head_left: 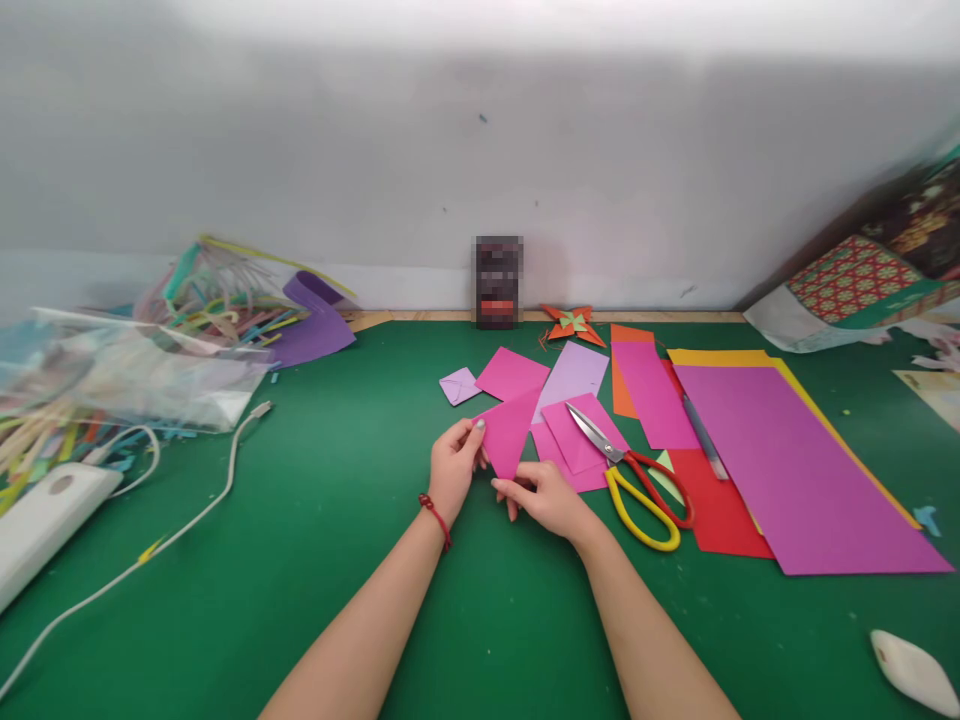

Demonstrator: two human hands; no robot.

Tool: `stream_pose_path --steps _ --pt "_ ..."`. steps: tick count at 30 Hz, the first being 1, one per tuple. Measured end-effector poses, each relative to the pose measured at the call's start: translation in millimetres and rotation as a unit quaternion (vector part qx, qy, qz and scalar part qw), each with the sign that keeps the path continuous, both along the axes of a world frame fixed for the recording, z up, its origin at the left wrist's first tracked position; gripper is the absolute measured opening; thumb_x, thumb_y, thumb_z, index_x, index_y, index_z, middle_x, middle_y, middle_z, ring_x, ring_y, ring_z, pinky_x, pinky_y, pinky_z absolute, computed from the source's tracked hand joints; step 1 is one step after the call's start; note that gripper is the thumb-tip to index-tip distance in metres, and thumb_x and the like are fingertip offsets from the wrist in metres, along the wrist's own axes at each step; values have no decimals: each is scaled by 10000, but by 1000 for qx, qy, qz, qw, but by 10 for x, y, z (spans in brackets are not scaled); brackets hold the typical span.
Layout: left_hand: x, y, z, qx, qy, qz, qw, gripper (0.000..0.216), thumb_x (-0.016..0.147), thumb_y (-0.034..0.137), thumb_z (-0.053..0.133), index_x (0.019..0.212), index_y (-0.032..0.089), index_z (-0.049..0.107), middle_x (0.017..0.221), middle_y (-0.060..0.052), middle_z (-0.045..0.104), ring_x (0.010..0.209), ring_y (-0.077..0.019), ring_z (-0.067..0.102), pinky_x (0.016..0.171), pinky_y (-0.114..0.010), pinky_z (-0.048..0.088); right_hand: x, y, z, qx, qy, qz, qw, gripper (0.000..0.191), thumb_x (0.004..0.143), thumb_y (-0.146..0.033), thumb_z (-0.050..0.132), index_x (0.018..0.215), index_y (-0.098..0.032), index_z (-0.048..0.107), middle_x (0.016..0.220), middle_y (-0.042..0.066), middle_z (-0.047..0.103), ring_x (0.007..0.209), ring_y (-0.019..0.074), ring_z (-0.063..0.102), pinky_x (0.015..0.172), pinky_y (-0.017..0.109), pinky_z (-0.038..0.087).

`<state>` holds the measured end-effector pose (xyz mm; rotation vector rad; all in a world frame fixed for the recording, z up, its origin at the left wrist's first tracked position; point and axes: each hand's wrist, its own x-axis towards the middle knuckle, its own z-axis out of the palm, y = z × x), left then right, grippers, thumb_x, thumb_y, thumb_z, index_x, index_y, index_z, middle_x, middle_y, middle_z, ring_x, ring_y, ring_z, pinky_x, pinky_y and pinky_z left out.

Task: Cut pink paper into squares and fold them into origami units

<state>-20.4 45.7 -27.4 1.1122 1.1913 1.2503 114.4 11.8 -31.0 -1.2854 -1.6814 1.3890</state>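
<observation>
A pink sheet of paper [510, 432] is held up between my two hands over the green table. My left hand [456, 455] pinches its left corner, thumb on top. At its lower corner, my right hand [544, 495] closes thumb and fingers on the edge. Just behind lie a pink square [514, 373], a small folded lilac paper [459, 386] and a lilac sheet [576, 375]. Scissors [630, 468] with red and yellow handles rest, blades slightly apart or together I cannot tell, on pink pieces [577, 425] right of my right hand.
Right, purple paper [795, 470] overlaps yellow and red sheets [724, 510], with a pen [705, 440] beside it. An orange paper star [574, 325] and a blurred dark box [497, 282] stand near the wall. Left are paper strips, a plastic bag [180, 385], a power strip [56, 520] and a white cable [191, 535].
</observation>
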Motion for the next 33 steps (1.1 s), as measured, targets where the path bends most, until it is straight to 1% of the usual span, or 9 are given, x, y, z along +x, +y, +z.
stream_pose_path --steps 4,7,12,17,22,24,26,29,33 --pt "-19 20 -14 -6 -19 17 1000 310 765 368 545 540 167 476 434 58 434 396 -58 375 415 -185 294 -9 -8 14 10 -6 -19 1000 398 821 -419 497 500 -185 517 390 -26 521 411 110 512 502 226 411" --pt "-19 21 -9 -12 -23 17 1000 310 762 364 547 533 168 474 434 55 435 397 -59 377 418 -188 294 -6 -6 24 3 -7 -24 1000 418 829 -432 478 490 -188 499 360 -40 485 375 99 487 481 219 407" --pt "-9 10 10 -14 -18 14 1000 321 754 377 550 522 168 477 439 52 439 399 -61 382 422 -191 296 1 -1 25 -3 -1 -31 1000 437 817 -446 485 465 -189 487 325 -54 423 319 88 439 401 207 366" --pt "-14 10 8 -14 -17 15 1000 327 753 390 550 525 170 469 437 54 431 398 -62 373 425 -194 297 3 -1 31 -7 9 -25 1000 434 807 -452 499 463 -188 486 333 -52 438 316 84 438 393 205 363" --pt "-30 22 -23 -11 -25 14 1000 311 758 376 544 539 170 464 449 54 422 412 -63 369 431 -194 295 -1 -5 27 -12 13 -18 1000 401 793 -433 530 480 -185 497 351 -45 471 353 90 462 436 211 377" --pt "-38 28 -39 -12 -31 22 999 306 748 380 547 542 174 455 454 55 407 413 -66 358 423 -198 288 -3 3 11 -16 33 -22 999 372 784 -438 541 512 -185 518 366 -42 494 376 94 478 462 215 392" --pt "-46 28 -46 -15 -35 26 999 305 730 386 551 537 176 442 461 57 389 414 -68 343 417 -202 280 -1 22 -12 -26 81 -44 995 340 781 -467 529 585 -189 529 387 -44 520 382 97 482 458 216 396" --pt "-44 13 -29 -21 -14 9 1000 303 705 370 559 515 177 424 462 59 367 424 -72 334 424 -203 280 17 66 -44 -37 161 -103 981 333 778 -511 500 661 -199 488 379 -55 521 333 94 441 383 205 354" --pt "-19 -3 12 -12 39 -50 998 327 731 364 531 485 175 429 441 50 398 431 -81 370 460 -209 312 48 113 -48 -54 203 -179 961 344 743 -473 560 581 -207 413 325 -71 464 278 73 363 326 192 295"
